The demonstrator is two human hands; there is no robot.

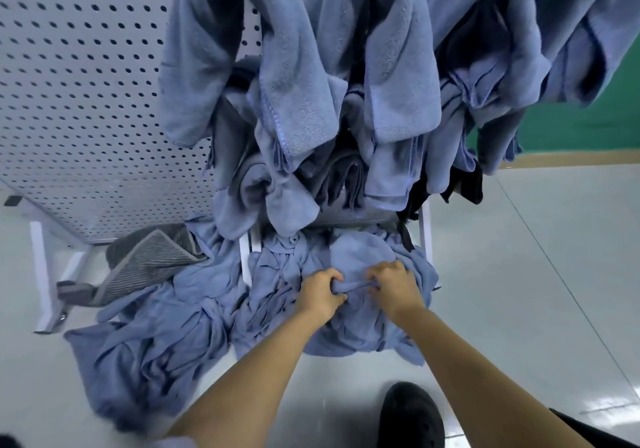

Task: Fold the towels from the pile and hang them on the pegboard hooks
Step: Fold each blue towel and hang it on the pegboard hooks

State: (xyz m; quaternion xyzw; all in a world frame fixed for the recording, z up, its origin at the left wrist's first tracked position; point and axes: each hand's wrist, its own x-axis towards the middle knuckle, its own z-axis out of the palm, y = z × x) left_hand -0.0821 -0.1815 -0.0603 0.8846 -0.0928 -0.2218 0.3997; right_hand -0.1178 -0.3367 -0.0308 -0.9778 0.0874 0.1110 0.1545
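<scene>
Pale glossy floor [519,274]: pile of blue towels [166,326] below white pegboard [86,84] with hanging blue towels [301,84]. Left hand [320,293], right hand [393,286]: fingers clamped on topmost towel [363,323]. Grey striped towel [149,260] at left.

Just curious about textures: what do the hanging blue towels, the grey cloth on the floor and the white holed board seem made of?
Hanging blue towels: soft terry or microfibre, going by the nubby pile and stitched hem. Grey cloth: ribbed textile, with fine raised stripes. Pegboard: likely painted sheet metal, smooth matte white with punched holes.
</scene>
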